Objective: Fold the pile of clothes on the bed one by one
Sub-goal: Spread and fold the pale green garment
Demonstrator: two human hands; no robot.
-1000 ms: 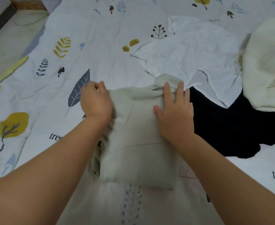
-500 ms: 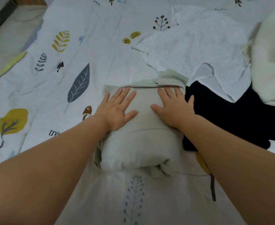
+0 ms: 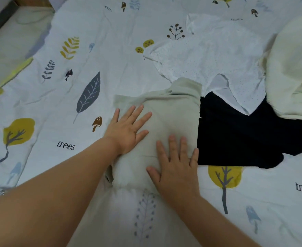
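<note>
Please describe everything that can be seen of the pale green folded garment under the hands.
The pale green folded garment looks like soft, matte cloth, folded into a rough rectangle on the leaf-printed white bedsheet. One flap sticks up at its far right corner. The left hand and right hand press flat on it, fingers spread. Its right edge meets the black garment.

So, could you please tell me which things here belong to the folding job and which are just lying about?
Job:
folded pale green garment, under both hands
black garment
white dotted garment
cream knitted garment

Lying about:
leaf-printed white bedsheet
</note>
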